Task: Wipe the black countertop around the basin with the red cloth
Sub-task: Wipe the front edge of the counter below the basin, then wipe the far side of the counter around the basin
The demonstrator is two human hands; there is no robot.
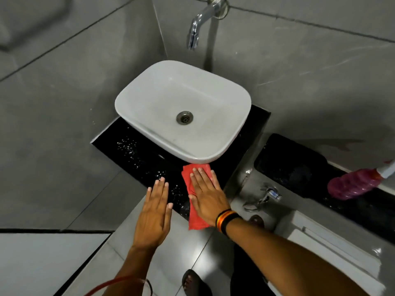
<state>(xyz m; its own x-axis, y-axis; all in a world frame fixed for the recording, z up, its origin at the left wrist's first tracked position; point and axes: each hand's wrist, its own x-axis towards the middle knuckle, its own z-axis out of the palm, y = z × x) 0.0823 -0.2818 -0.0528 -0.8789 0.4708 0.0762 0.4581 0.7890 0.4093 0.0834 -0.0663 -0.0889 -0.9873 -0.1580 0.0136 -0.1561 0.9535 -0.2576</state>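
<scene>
A white basin [149, 99] sits on the black countertop [119, 137], which carries water droplets on its left and front parts. The red cloth [187, 175] lies on the countertop's front edge, just below the basin's rim, and hangs over the edge. My right hand [206, 195] rests flat on the cloth, palm down, fingers together and pointing at the basin. My left hand [155, 214] hovers flat with fingers spread to the left of the cloth, its fingertips over the countertop's front edge, holding nothing.
A chrome tap [197, 26] sticks out of the grey tiled wall above the basin. To the right are a lower black ledge [288, 159], a small chrome tap [271, 194] and a pink brush head [352, 184]. A sandalled foot [192, 283] stands on the floor below.
</scene>
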